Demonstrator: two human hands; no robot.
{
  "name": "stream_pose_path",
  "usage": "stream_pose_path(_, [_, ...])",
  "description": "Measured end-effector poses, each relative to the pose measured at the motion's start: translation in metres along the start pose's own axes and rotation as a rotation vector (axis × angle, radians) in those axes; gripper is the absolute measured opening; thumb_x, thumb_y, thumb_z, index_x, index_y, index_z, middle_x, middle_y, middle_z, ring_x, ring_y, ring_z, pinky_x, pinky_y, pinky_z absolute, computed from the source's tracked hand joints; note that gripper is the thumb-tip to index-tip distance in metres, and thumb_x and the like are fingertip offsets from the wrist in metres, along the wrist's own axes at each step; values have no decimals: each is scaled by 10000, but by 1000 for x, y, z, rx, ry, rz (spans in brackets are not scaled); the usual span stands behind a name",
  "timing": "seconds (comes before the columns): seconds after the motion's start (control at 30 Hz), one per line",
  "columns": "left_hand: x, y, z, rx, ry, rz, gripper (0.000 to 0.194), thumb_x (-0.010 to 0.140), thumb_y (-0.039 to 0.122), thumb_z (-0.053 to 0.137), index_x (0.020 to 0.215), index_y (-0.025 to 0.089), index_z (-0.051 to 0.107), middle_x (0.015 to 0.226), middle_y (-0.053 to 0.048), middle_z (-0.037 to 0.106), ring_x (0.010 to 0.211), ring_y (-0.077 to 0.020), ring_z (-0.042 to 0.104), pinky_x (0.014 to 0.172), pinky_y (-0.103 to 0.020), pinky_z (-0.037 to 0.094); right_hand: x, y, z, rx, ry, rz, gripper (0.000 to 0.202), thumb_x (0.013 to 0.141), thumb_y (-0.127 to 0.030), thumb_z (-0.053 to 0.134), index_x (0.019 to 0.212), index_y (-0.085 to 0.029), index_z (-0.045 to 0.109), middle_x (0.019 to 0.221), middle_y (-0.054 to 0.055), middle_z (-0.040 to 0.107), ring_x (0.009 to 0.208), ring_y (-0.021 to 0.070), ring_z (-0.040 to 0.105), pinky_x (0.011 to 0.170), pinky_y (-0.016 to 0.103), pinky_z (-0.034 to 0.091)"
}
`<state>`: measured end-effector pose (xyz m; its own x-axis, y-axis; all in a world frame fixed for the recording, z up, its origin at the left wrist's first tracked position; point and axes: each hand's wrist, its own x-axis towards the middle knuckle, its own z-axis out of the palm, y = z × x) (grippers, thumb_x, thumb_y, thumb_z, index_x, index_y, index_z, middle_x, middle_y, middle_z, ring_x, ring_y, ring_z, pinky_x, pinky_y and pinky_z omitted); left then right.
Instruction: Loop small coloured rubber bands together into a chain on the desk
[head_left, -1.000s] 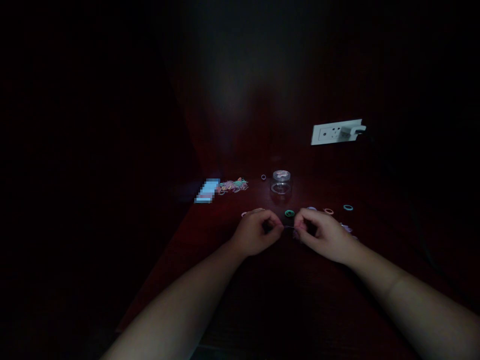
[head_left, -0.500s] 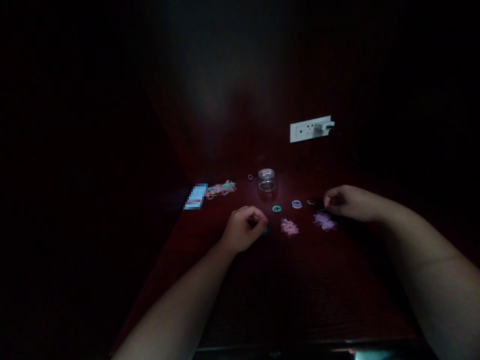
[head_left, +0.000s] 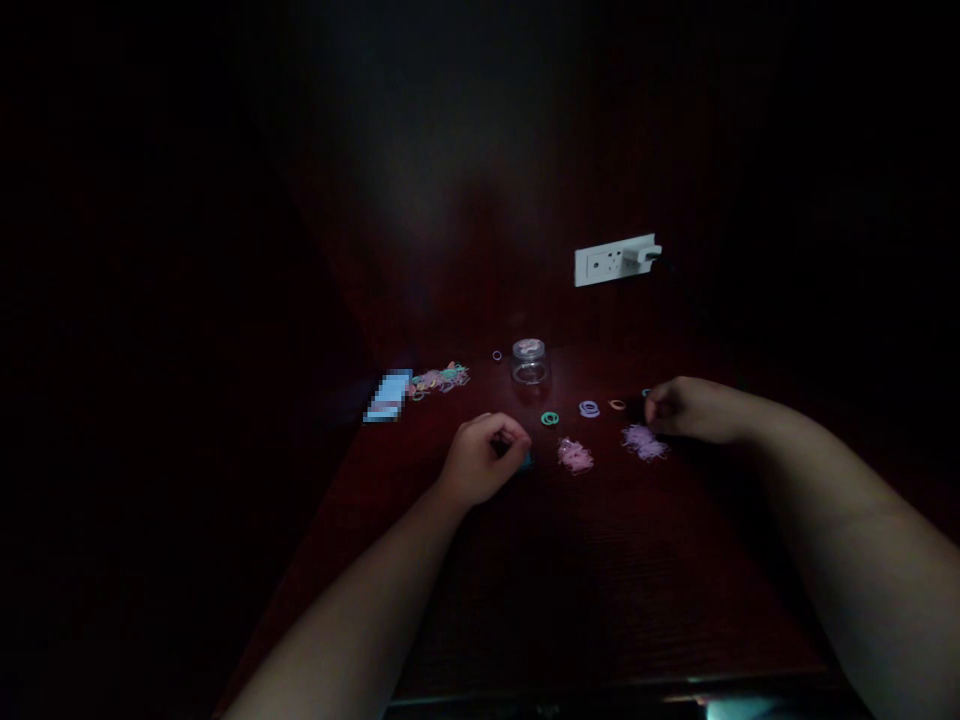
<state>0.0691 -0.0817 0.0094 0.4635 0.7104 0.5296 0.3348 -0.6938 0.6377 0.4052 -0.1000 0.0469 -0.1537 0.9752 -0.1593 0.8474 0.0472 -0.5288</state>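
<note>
My left hand (head_left: 487, 460) rests low over the dark table with thumb and forefinger closed in a pinch; what they hold, if anything, is hidden. Some teal bands (head_left: 527, 460) peek out by its fingertips. My right hand (head_left: 682, 408) is also pinched, at the far edge of a pile of purple elastic bands (head_left: 645, 443); its fingertips are too dark to show any band. Just beyond its fingers lies a small teal ring (head_left: 646, 393). Between the hands sits a pile of pink elastic bands (head_left: 575, 456).
Behind the piles lie green bands (head_left: 550, 419), lavender bands (head_left: 589, 409) and an orange band (head_left: 616, 405). A clear lidded jar (head_left: 530, 365) stands near the wall, beside a single ring (head_left: 496, 356). Mixed bands (head_left: 442, 379) lie by a phone (head_left: 388, 396). A wall socket (head_left: 616, 260) holds a plug.
My right hand has shifted slightly toward me relative to the table, and the teal ring beyond its fingers now shows. My left hand keeps its pinch. The view has moved slightly.
</note>
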Motion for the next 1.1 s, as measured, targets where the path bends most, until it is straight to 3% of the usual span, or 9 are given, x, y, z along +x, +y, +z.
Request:
stream_pose_path(0.13, [0, -2, 1, 5, 9, 9, 113, 869, 262, 629, 791, 184, 652, 771, -33, 683, 709, -140, 624, 669, -262, 504, 0, -2, 0, -31, 68, 8, 82, 709, -174, 605, 733, -207, 677, 661, 7, 673, 604, 165, 598, 593, 292, 436])
stream_pose_path(0.27, [4, -13, -6, 48, 59, -34, 128, 865, 290, 633, 797, 185, 661, 790, -32, 696, 716, -140, 630, 671, -252, 508, 3, -5, -2, -63, 299, 68, 134, 731, -136, 543, 761, -205, 655, 700, 22, 675, 629, 175, 605, 613, 297, 438])
stream_pose_path(0.43, [13, -47, -33, 189, 196, -244, 163, 900, 296, 552, 871, 186, 669, 804, -25, 712, 736, -155, 661, 712, -265, 533, 3, -20, 1, 43, 621, 51, 125, 790, -195, 508, 809, -200, 631, 657, 30, 620, 578, 178, 552, 550, 295, 391])
stream_pose_path(0.53, [16, -72, -49, 394, 205, -427, 186, 899, 233, 527, 990, 190, 682, 988, -60, 737, 919, -203, 685, 886, -327, 534, 0, -33, 9, 130, 664, -31, 126, 830, -245, 498, 848, -197, 613, 683, 37, 608, 575, 169, 526, 547, 288, 388])
stream_pose_path(0.67, [14, -95, -56, 488, 198, -536, 243, 869, 175, 539, 1050, 175, 701, 1220, -115, 690, 1184, -282, 607, 1088, -431, 427, 0, -44, 23, 248, 621, -158, 107, 840, -300, 524, 859, -213, 584, 685, 25, 592, 565, 163, 507, 533, 280, 376])
stream_pose_path(0.83, [14, -103, -54, 534, 128, -583, 288, 886, 222, 533, 1106, 233, 717, 1389, -44, 616, 1309, -297, 526, 1131, -464, 382, 1, -55, 45, 302, 549, -285, 102, 839, -301, 530, 828, -213, 579, 659, 16, 575, 568, 161, 501, 527, 274, 370])
stream_pose_path(0.93, [16, -104, -55, 546, 99, -573, 308, 909, 252, 510, 1142, 259, 711, 1413, -12, 599, 1338, -255, 510, 1143, -418, 376, -3, -68, 59, 275, 449, -424, 86, 830, -256, 521, 800, -206, 584, 647, 6, 572, 569, 150, 490, 539, 268, 368])
stream_pose_path(1.1, [16, -105, -60, 564, 71, -577, 334, 890, 344, 573, 1189, 263, 696, 1444, -22, 570, 1362, -265, 489, 1151, -427, 367, -15, -91, 75, 234, 171, -595, 75, 781, -181, 509, 754, -201, 576, 588, -34, 496, 539, 122, 435, 517, 240, 341])
